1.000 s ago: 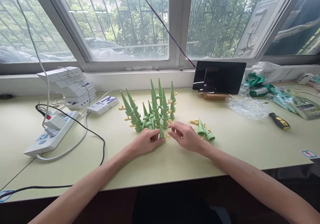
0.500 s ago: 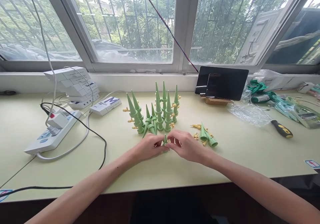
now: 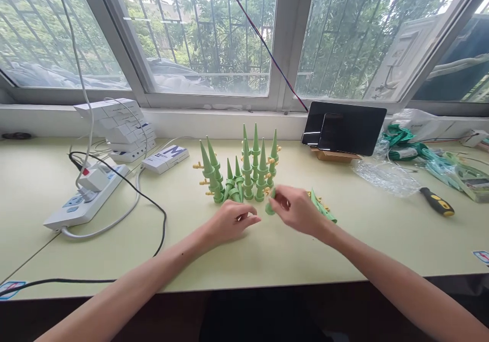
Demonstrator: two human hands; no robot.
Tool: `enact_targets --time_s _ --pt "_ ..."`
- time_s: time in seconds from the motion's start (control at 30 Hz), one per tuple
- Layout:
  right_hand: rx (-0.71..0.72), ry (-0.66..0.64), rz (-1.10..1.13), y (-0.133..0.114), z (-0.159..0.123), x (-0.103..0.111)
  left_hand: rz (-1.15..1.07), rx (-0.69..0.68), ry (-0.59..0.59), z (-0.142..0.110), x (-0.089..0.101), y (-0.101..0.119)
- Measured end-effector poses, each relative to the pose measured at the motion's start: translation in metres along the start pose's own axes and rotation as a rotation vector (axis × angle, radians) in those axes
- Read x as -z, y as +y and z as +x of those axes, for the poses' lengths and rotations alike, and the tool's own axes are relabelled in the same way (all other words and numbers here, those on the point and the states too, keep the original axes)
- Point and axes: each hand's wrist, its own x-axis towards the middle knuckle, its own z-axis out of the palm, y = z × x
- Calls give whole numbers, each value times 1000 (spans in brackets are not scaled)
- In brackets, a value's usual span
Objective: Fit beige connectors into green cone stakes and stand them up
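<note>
My right hand (image 3: 296, 207) pinches a green plant watering spike (image 3: 270, 208) just above the table, most of it hidden behind the fingers. Resting on the table, my left hand (image 3: 235, 219) is empty, its thumb and index finger apart. Beyond both hands stand stacked green watering spikes (image 3: 262, 171) with yellow valves sticking out sideways. Another stacked pair of columns (image 3: 209, 171) stands to the left. Between these groups, several loose green spike parts (image 3: 234, 191) lean and lie together. Right of my right hand, green cones (image 3: 323, 209) lie by small yellow valves (image 3: 316, 196), partly covered by the hand.
At left are a white power strip (image 3: 91, 194) with cables, stacked white boxes (image 3: 122, 128) and a single white box (image 3: 166, 158). A tablet (image 3: 359, 128) with a phone (image 3: 329, 132) leans at the back right. A screwdriver (image 3: 437, 202) lies near clear plastic wrap (image 3: 385, 179).
My right hand has moved right and slightly up, carrying the green watering spike away from my left hand. My left hand has let go of it. The view has shifted slightly.
</note>
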Motion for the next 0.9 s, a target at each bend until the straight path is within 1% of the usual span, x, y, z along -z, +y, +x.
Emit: enact_targets --time_s 0.07,0.13,0.27,0.37,0.5,0.7,0.8,0.9 --pt "-56 87 -24 14 10 8 14 -12 28 0 -1 -1" --pt "-108 143 -42 30 20 13 19 -30 32 0 -2 -3" --pt "-172 161 -68 54 34 9 22 -67 15 0 -2 -5" --pt "-187 127 -83 64 37 1 27 -69 9 0 -2 -5" --pt "-194 68 -90 69 36 -5 28 -56 -4 -1 -2 -4" --pt "-221 49 -97 70 33 -4 32 -60 -9 0 0 -2" --pt "-257 61 -106 66 29 0 35 -56 -9 2 1 0" --pt "-298 118 -138 57 24 8 34 -59 -8 2 1 0"
